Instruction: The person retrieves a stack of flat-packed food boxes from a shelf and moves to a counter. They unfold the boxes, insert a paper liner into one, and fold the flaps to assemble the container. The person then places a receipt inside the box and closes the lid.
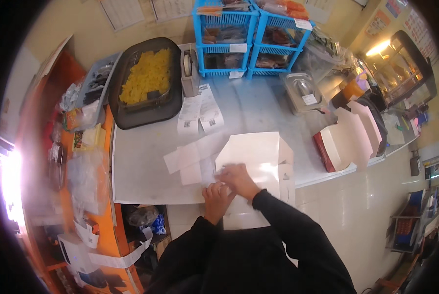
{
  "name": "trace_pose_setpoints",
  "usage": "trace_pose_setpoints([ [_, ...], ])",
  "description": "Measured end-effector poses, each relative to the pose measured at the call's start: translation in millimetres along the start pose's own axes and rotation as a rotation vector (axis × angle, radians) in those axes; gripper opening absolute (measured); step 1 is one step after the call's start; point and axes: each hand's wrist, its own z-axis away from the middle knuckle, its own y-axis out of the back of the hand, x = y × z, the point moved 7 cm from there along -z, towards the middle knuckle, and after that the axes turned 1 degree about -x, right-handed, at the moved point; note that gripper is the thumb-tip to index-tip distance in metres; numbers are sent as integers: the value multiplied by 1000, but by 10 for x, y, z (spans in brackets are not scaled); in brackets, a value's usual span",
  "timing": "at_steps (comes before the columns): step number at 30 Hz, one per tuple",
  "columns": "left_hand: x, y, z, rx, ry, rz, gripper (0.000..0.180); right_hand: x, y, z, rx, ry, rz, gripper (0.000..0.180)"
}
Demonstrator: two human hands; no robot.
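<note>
Grey tabletop [141, 169] — left hand [217, 199], right hand [239, 180] at part-hidden white carton [256, 154] (blurred, each grip's state unclear)

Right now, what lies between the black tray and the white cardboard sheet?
The head view shows printed paper slips and pale paper strips between the black tray and the white cardboard sheet.

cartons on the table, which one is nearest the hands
The pale carton, which looks spread out flat, right by the right hand. The red-sided cardboard stands apart, farther right, with raised flaps.
</note>
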Motion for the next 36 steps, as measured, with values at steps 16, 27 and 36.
trace_pose_setpoints([
  [16,-13,-44,-458,-125,-45,34,24,424,563,323,257,-358,23,21],
  [27,-427,-38,-1022,-706,-137,471,46,-151,184,294,70,-124,6,24],
  [36,-364,-406,-1429,-826,-25,420,60,217,142,-25,131,-103,63,11],
])
